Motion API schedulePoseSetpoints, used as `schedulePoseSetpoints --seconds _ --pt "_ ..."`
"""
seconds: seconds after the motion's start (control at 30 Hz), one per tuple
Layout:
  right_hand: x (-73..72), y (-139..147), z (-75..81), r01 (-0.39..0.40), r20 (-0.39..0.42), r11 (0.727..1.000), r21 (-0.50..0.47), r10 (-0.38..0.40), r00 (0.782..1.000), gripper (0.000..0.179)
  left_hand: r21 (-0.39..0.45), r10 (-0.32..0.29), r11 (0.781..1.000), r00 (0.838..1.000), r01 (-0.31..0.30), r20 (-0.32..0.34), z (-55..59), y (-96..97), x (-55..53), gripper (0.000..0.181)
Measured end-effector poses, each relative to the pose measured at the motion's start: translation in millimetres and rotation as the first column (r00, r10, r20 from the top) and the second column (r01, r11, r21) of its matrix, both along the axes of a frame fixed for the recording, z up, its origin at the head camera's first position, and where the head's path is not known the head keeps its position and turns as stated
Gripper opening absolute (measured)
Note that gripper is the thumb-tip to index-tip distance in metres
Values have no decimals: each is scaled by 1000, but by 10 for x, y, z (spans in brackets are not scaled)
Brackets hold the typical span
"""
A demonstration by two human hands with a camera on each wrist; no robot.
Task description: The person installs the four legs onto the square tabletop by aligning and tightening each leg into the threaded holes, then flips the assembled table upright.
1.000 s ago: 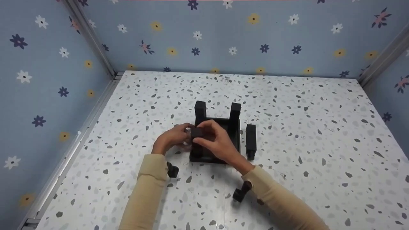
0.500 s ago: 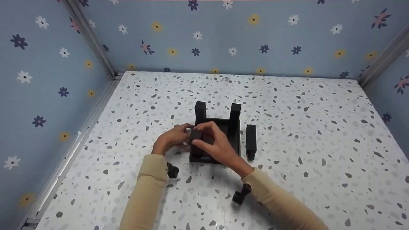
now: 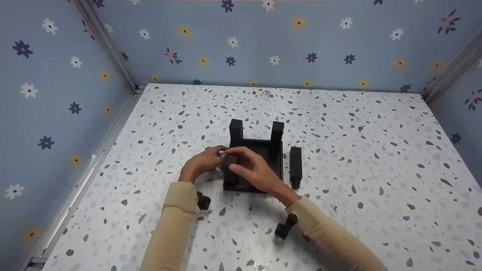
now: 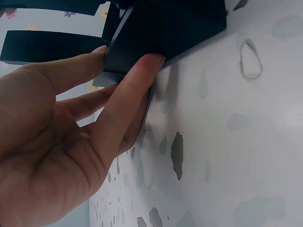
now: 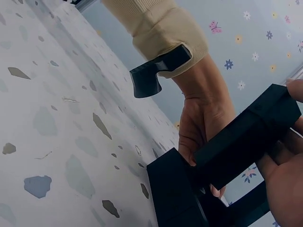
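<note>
A small black table (image 3: 281, 160) lies upside down, its shallow frame on the white surface and legs pointing up. My right hand (image 3: 256, 169) pinches the top of the square black leg (image 3: 229, 171) at the near left corner, thumb on one side and fingers on the other. In the right wrist view a narrow gap shows between this leg (image 5: 251, 137) and the frame (image 5: 175, 189). My left hand (image 3: 203, 161) grips the frame's left side; in the left wrist view its fingers and thumb hold the frame wall (image 4: 184, 28).
Two legs, far left (image 3: 236, 130) and far right (image 3: 278, 131), stand on the frame. A loose leg (image 3: 296, 163) with a threaded end lies to the right. Floral walls (image 3: 256, 45) enclose the back and sides of the speckled tabletop (image 3: 357, 150).
The right hand's fingers have shifted round the leg, the index now straighter across its far side. The leg's top has turned and moved slightly nearer. The left hand stays put.
</note>
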State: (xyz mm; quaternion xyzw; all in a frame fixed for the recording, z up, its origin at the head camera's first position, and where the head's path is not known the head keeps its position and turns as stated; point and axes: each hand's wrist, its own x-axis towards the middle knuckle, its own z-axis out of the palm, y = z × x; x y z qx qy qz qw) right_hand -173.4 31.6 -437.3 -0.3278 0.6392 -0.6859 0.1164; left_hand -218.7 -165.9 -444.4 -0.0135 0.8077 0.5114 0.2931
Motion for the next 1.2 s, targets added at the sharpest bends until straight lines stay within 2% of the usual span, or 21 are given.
schedulePoseSetpoints --seconds 0.23,0.33,0.4,0.47,0.77,0.9,1.03,1.2 --pt "-3 -8 25 71 32 996 54 -73 997 38 1 5 1000 1000 -5 12 -18 9 -23 44" --pt "47 -8 133 118 42 991 66 -120 992 34 7 12 1000 1000 -12 18 -27 12 -32 50" --pt "81 -10 194 144 44 987 70 -147 988 32 11 14 1000 999 -14 28 9 22 -16 52" --pt "110 -12 243 167 35 983 74 -170 985 32 15 16 1000 999 -17 33 11 22 -16 53" --pt "136 -13 247 252 -65 961 111 -247 967 35 16 23 1000 998 -24 59 -20 21 -35 50" --pt "143 2 239 234 -75 966 108 -226 971 37 -11 13 1000 999 -13 45 -24 12 -40 54" --pt "139 23 232 174 -66 980 100 -168 983 40 -45 -16 999 1000 15 -12 -29 -1 -35 57" --pt "130 33 244 82 -27 989 125 -79 997 42 -20 -8 1000 1000 8 -2 -21 -1 -27 55"
